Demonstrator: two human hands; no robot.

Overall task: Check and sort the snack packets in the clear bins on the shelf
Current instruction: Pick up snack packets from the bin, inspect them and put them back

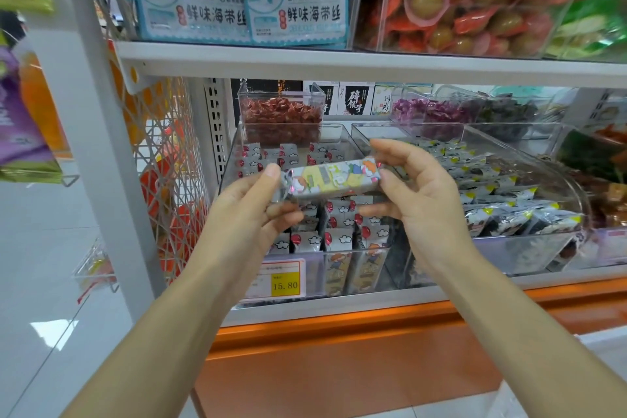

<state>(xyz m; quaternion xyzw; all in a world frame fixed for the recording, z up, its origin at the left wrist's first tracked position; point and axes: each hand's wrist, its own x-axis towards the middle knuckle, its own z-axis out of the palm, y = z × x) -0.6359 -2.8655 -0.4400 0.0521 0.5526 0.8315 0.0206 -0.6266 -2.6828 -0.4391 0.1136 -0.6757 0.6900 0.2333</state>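
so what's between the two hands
In the head view, one long silver cartoon-printed snack packet spans the gap, its ends held by the left hand and right hand.

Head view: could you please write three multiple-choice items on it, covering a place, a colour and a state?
1. Where is the snack packet? A. on the upper shelf B. held up before the left clear bin C. on the floor
2. What colour is the price tag's 15.80 field? A. yellow B. blue C. green
3. How is the packet held? A. by one hand alone B. not at all C. by both hands, at its ends
Key: 1 B, cloud-print packets in the bin show behind it; 2 A, the digits sit on yellow; 3 C, left hand and right hand pinch its ends.
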